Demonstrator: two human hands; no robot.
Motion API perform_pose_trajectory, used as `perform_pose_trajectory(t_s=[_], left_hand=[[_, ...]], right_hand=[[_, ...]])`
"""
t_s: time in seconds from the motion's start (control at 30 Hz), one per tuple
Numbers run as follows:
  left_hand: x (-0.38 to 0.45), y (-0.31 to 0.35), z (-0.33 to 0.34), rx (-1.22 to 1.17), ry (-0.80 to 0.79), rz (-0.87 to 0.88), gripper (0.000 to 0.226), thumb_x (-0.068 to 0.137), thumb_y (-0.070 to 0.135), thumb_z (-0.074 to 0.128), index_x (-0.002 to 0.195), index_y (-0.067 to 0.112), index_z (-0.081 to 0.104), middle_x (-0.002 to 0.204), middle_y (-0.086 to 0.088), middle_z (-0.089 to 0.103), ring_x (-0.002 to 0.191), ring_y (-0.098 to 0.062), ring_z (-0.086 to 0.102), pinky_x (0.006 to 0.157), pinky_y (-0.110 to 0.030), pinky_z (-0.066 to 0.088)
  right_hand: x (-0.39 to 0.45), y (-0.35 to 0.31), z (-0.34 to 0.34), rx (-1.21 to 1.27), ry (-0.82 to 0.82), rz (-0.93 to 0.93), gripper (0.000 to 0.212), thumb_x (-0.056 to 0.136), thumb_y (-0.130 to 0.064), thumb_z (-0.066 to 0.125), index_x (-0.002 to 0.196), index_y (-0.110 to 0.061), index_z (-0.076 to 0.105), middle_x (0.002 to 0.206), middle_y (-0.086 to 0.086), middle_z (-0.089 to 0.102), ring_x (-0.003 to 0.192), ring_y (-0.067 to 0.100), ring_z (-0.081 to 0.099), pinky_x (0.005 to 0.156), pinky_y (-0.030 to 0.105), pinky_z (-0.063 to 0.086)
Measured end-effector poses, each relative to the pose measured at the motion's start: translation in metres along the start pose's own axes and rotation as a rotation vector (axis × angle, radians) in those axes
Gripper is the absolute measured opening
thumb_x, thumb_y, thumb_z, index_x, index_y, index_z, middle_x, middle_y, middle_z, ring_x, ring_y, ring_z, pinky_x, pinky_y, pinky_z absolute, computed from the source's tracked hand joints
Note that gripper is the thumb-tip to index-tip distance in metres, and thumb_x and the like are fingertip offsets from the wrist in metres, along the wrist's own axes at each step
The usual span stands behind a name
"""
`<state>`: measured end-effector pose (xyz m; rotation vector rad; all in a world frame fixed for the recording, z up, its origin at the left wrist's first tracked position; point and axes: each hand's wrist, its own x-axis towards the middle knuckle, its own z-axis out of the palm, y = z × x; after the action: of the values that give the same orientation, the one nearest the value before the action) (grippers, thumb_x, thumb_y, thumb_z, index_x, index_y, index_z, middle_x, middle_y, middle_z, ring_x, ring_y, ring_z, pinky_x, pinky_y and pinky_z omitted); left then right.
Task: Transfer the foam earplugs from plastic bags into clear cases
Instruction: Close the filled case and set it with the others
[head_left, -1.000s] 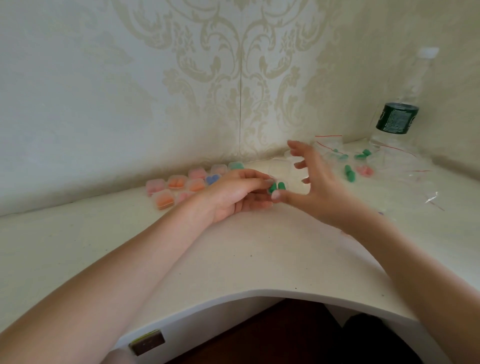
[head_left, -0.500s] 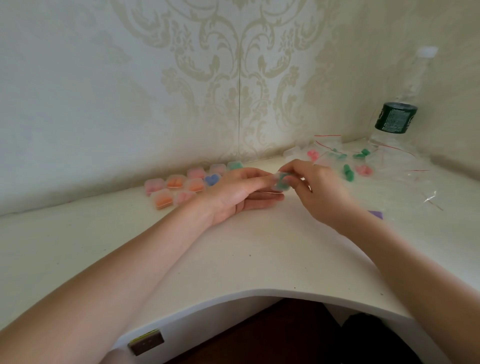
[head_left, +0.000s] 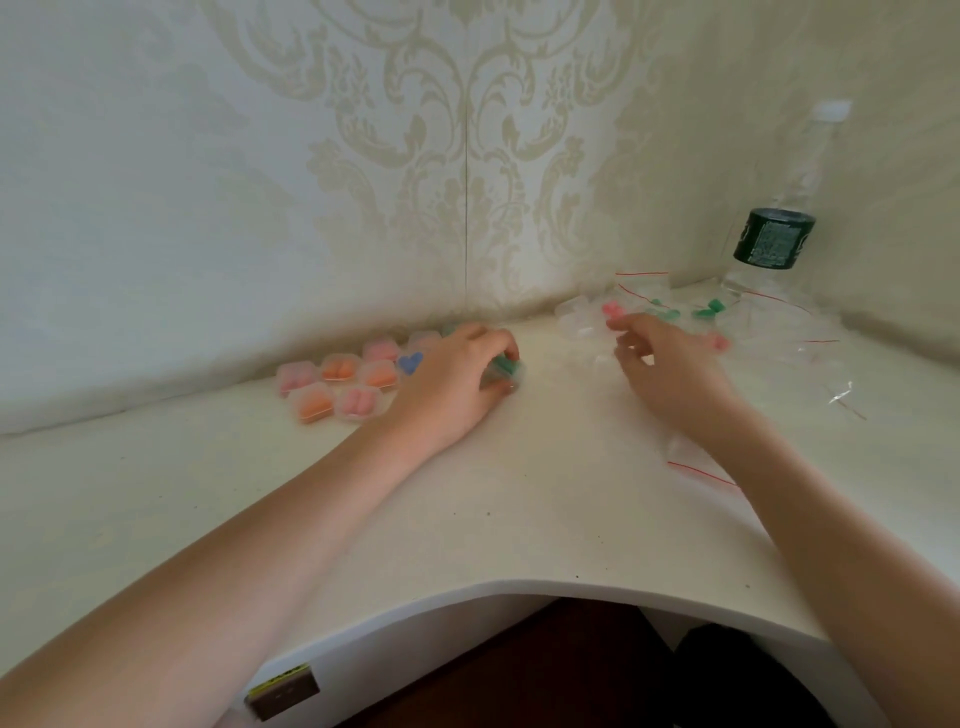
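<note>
My left hand (head_left: 457, 379) grips a small clear case with green earplugs (head_left: 504, 370) inside, low over the white desk (head_left: 467, 493). Left of it lie several filled clear cases (head_left: 340, 382) with pink, orange and blue plugs. My right hand (head_left: 670, 369) hovers with loosely spread fingers and holds nothing, just in front of empty clear cases (head_left: 579, 317) and a pair of pink earplugs (head_left: 613, 310). Further right, plastic bags (head_left: 763, 322) with red zip lines hold green earplugs (head_left: 709, 309).
A water bottle (head_left: 774, 234) with a dark green label stands in the back right corner. Patterned walls close the desk at the back and right. An empty plastic bag (head_left: 696, 462) lies under my right forearm. The desk's front edge curves inward.
The hands have parted. My left hand carried the green-plug case leftward toward the filled cases; my right hand let go of it and moved right toward the empty cases and bags.
</note>
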<state>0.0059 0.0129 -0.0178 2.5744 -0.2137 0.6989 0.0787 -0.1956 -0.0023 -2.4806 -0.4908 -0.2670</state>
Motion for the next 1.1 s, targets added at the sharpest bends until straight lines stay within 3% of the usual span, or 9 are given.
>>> perform_pose_trajectory(t_s=[0.2,0.3,0.4,0.5,0.67,0.77,0.87,0.97,1.1], left_hand=[[0.001,0.000,0.000,0.064,0.045,-0.044,0.027,0.088,0.004,0.057,0.111,0.010,0.070,0.123,-0.009,0.064,0.115,-0.024,0.058,0.090,-0.023,0.037],[0.002,0.000,0.003,0.123,0.024,-0.072,0.030,0.090,0.014,0.057,0.118,0.015,0.067,0.134,-0.007,0.057,0.123,-0.023,0.053,0.098,-0.025,0.036],[0.002,0.005,0.004,0.127,0.105,-0.002,0.037,0.087,0.023,0.064,0.124,0.016,0.063,0.133,-0.005,0.058,0.125,-0.022,0.050,0.102,-0.026,0.034],[0.002,0.020,0.007,0.042,0.118,0.113,0.045,0.084,0.026,0.070,0.127,0.020,0.061,0.128,-0.002,0.061,0.120,-0.019,0.053,0.099,-0.023,0.035],[0.017,0.046,0.017,-0.124,0.115,0.105,0.014,0.087,0.012,0.065,0.097,0.014,0.073,0.091,-0.001,0.072,0.080,-0.016,0.066,0.072,-0.027,0.048],[0.042,0.067,0.029,-0.334,0.078,-0.049,0.025,0.088,0.013,0.065,0.112,0.010,0.065,0.098,-0.001,0.068,0.086,-0.013,0.065,0.081,-0.026,0.051],[0.063,0.091,0.057,-0.201,-0.079,-0.006,0.039,0.090,0.019,0.061,0.127,0.010,0.055,0.123,-0.006,0.061,0.116,-0.022,0.056,0.097,-0.031,0.044],[0.074,0.110,0.083,-0.007,-0.247,0.074,0.043,0.095,0.026,0.051,0.137,0.015,0.048,0.149,-0.007,0.039,0.138,-0.022,0.033,0.110,-0.032,0.028],[0.086,0.108,0.103,0.153,-0.335,0.072,0.043,0.103,0.028,0.030,0.145,0.024,0.035,0.157,-0.004,0.021,0.146,-0.024,0.015,0.116,-0.048,0.016]], right_hand=[[-0.005,-0.008,0.005,-0.204,-0.124,-0.047,0.033,0.089,-0.045,0.059,0.121,-0.039,0.059,0.127,-0.011,0.059,0.122,0.016,0.048,0.103,0.035,0.029],[-0.004,-0.007,0.008,-0.096,-0.112,-0.060,0.026,0.088,-0.030,0.064,0.114,-0.030,0.064,0.112,-0.009,0.065,0.106,0.015,0.054,0.096,0.034,0.039],[-0.002,-0.009,0.011,0.048,-0.002,-0.110,0.022,0.086,-0.006,0.061,0.102,-0.018,0.070,0.090,-0.003,0.065,0.079,0.012,0.053,0.070,0.015,0.039],[-0.004,-0.015,0.010,0.281,0.054,-0.149,0.020,0.084,-0.004,0.065,0.093,-0.020,0.071,0.078,-0.005,0.063,0.066,0.008,0.051,0.063,0.006,0.038],[-0.008,-0.019,0.006,0.541,0.072,-0.171,0.032,0.084,0.000,0.062,0.091,-0.031,0.062,0.079,-0.006,0.061,0.064,0.011,0.054,0.055,0.028,0.052],[0.000,-0.009,-0.011,0.417,0.312,-0.092,0.023,0.086,0.001,0.055,0.086,-0.020,0.065,0.078,-0.006,0.061,0.068,0.009,0.054,0.064,0.017,0.046],[0.006,0.019,-0.046,0.149,0.510,0.114,0.024,0.092,-0.004,0.047,0.104,-0.009,0.067,0.104,0.008,0.064,0.092,0.020,0.058,0.072,0.014,0.037],[0.005,0.054,-0.062,-0.097,0.338,0.278,0.033,0.097,-0.015,0.043,0.122,0.001,0.057,0.129,0.021,0.051,0.118,0.034,0.049,0.096,0.032,0.036],[-0.010,0.081,-0.052,-0.324,-0.007,0.351,0.040,0.100,-0.033,0.037,0.136,-0.017,0.046,0.142,0.009,0.046,0.138,0.030,0.031,0.111,0.046,0.022]])
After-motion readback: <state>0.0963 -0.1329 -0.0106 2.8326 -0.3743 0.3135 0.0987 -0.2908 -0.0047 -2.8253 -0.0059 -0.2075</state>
